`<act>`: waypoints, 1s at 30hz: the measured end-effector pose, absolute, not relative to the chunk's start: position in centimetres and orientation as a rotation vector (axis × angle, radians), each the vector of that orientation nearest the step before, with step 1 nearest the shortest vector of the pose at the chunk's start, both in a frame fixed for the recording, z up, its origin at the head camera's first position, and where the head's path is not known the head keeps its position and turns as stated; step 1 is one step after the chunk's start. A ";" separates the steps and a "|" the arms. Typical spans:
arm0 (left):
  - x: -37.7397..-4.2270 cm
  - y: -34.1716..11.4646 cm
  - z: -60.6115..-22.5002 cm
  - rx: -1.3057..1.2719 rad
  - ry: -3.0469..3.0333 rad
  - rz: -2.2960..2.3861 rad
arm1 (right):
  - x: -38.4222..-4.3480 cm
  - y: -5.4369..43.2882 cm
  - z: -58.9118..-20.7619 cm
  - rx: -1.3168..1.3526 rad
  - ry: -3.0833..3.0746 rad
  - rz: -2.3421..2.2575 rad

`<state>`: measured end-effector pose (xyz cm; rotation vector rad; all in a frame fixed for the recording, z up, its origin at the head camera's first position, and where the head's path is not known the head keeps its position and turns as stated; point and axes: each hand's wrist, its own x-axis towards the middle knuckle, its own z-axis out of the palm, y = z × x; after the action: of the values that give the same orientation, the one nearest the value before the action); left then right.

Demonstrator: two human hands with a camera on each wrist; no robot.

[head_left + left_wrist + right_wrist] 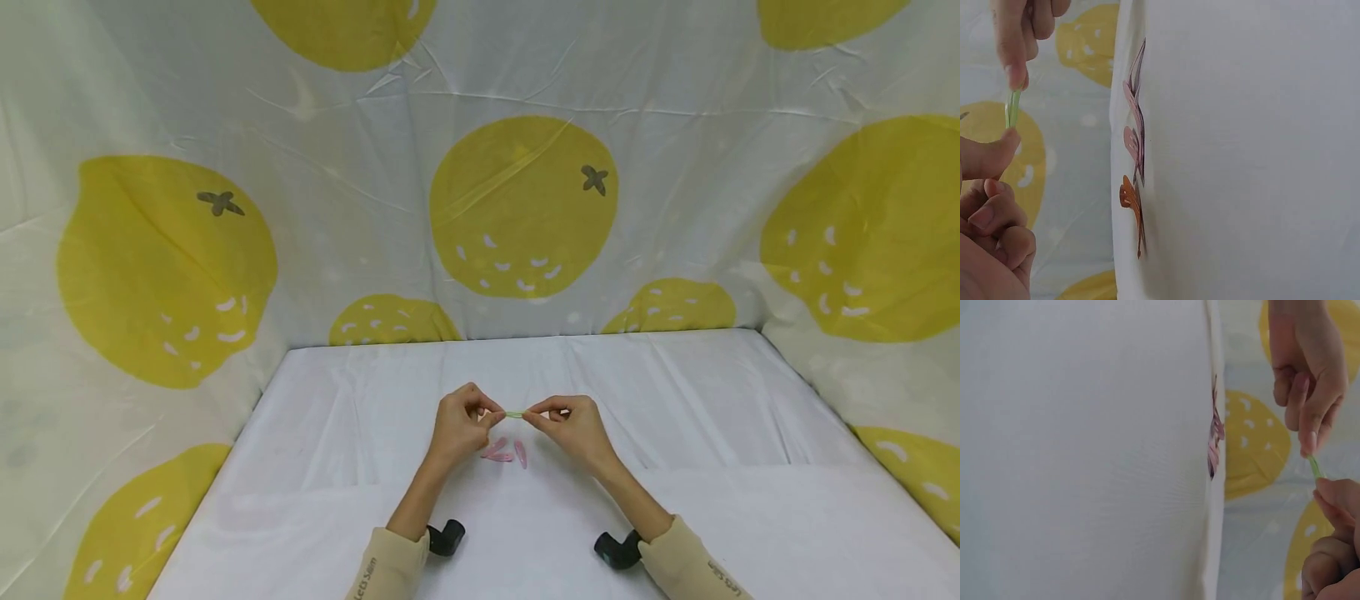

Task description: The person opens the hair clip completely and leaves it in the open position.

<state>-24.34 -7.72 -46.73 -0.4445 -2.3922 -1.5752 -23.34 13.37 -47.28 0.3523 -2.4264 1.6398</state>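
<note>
Between the two hands is a slim light-green hair clip (513,414), stretched level above the table. My left hand (463,427) pinches one end with thumb and forefinger. At the other end, the fingertips of my right hand (573,427) pinch it too. In the left wrist view the green clip (1012,110) shows two thin layers, partly covered by fingertips. Several pinkish, slotted clips lie on the cloth below the hands, among them a separate pink clip (521,454) on the right. One clip (1130,197) looks orange in the left wrist view.
A white cloth (300,517) covers the table. Behind and at both sides hangs a pale curtain (360,200) with yellow lemon prints. Black wrist devices, one at the left wrist (447,538) and another at the right wrist (617,551), sit by the beige sleeves.
</note>
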 end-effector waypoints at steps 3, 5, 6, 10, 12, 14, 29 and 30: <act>-24.4 -7.3 -46.9 -0.448 -2.359 -1.496 | -23.2 13.3 -47.3 0.386 -2.374 1.631; -24.3 -7.0 -46.9 -0.439 -2.343 -1.457 | -23.1 13.2 -47.3 0.395 -2.346 1.636; -24.2 -6.9 -46.9 -0.432 -2.345 -1.435 | -23.1 13.2 -47.4 0.389 -2.334 1.642; -24.0 -6.2 -47.0 -0.427 -2.351 -1.333 | -23.2 13.3 -47.5 0.367 -2.297 1.655; -23.9 -6.0 -47.0 -0.427 -2.347 -1.277 | -23.4 13.4 -47.6 0.350 -2.302 1.645; -24.0 -5.8 -47.0 -0.426 -2.338 -1.247 | -23.6 13.5 -47.6 0.334 -2.319 1.628; -26.3 -6.5 -46.8 -0.400 -2.484 -1.363 | -25.7 14.4 -47.5 0.210 -2.520 1.686; -26.6 -6.5 -46.7 -0.397 -2.496 -1.404 | -25.9 14.4 -47.4 0.190 -2.525 1.697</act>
<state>-26.55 -6.54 -46.68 -0.3966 -2.4958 -1.4043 -25.87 14.42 -47.39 0.1900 -2.5249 1.6968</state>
